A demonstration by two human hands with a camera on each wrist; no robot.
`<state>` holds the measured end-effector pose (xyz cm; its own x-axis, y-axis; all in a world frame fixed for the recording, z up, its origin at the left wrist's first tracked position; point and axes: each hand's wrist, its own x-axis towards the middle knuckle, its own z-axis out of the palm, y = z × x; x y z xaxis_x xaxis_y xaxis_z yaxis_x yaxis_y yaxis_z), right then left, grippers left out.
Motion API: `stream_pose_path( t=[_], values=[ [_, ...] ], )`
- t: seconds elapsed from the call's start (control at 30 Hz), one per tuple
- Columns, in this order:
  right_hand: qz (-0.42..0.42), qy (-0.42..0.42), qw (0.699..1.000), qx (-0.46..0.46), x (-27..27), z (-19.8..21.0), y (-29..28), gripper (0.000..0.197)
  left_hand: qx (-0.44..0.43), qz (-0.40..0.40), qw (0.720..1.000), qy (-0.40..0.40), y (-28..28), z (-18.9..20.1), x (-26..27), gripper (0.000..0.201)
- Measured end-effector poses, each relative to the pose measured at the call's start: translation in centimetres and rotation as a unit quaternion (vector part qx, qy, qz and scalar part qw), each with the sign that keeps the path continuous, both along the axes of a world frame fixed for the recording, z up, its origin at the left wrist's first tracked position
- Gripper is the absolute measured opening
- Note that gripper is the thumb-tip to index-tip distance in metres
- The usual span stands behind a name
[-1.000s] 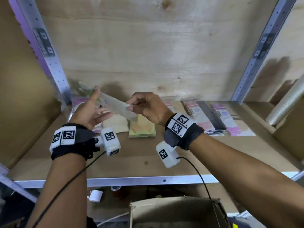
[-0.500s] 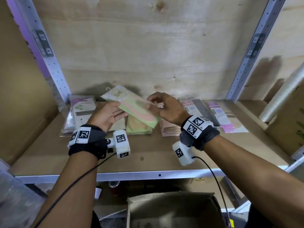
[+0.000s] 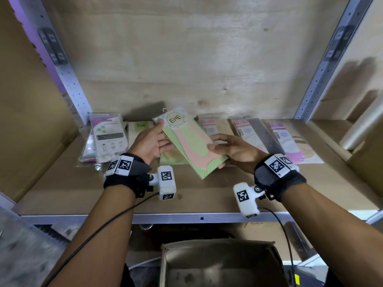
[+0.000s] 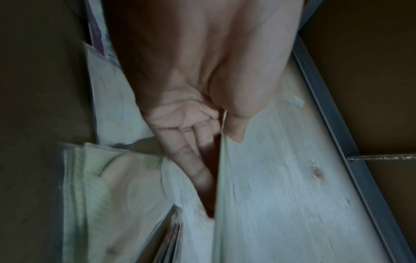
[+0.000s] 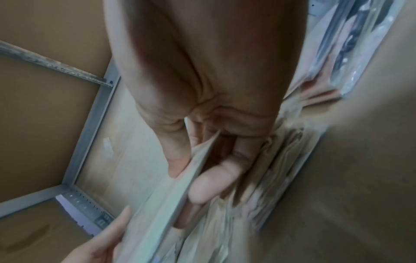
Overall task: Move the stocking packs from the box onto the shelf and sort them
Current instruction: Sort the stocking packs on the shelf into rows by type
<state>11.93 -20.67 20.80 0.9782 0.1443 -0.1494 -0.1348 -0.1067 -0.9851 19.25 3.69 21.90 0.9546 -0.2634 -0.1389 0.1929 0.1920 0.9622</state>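
Note:
A green and pink stocking pack (image 3: 190, 143) marked "ENE" is held face up just above the shelf (image 3: 83, 193), over a pile of similar green packs (image 3: 172, 160). My left hand (image 3: 157, 139) grips its upper left edge, thumb on top and fingers beneath. My right hand (image 3: 223, 148) pinches its lower right edge the same way. The left wrist view shows the pack's edge (image 4: 220, 178) between my thumb and fingers (image 4: 191, 142). In the right wrist view, the pack (image 5: 186, 186) sits between thumb and fingers (image 5: 209, 179). The cardboard box (image 3: 219, 264) stands below the shelf.
Sorted piles lie along the back of the shelf: white and purple packs (image 3: 107, 137) at left, pink and beige packs (image 3: 213, 127), black and pink packs (image 3: 257, 133), purple packs (image 3: 290, 143). A white roll (image 3: 364, 125) leans at right. Metal uprights (image 3: 68, 83) flank the bay.
The pack was edge-on and higher at the left; both hands have turned it face up and brought it down and rightward over the green pile.

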Motion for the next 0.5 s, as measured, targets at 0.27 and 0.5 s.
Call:
stream_pose_path(
  t=[0.27, 0.5],
  values=[
    [0.034, -0.017, 0.997, -0.065, -1.0, 0.5, -1.8, 0.035, 0.088, 0.106, 0.989, -0.056, 0.0, -0.8, 1.3, 0.025],
    [0.035, -0.02, 0.996, -0.075, -1.6, 0.1, -1.9, 0.035, 0.053, 0.076, 0.996, -0.012, 0.4, -1.3, 1.6, 0.028]
  ],
)
